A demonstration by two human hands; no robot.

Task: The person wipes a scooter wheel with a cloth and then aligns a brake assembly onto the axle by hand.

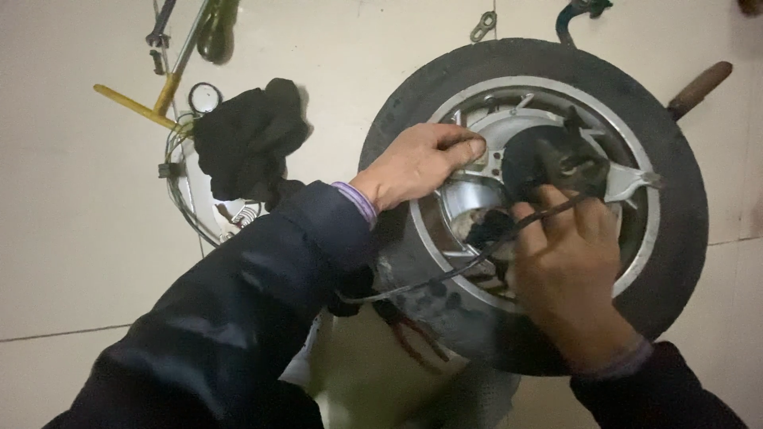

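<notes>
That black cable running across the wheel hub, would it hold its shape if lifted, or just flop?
Probably flop: the black cable sags in a loose curve from the hub across the tyre. It looks thin and light, so the right hand likely bends it easily. Its end seems attached near the hub, so it may tug rather than come free.

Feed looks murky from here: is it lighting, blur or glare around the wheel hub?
Head view: dim, flat light, soft overall; left hand and right hand slightly blurred; mild sheen on the silver rim; dark hub cover loses detail; sleeves nearly black.
</notes>
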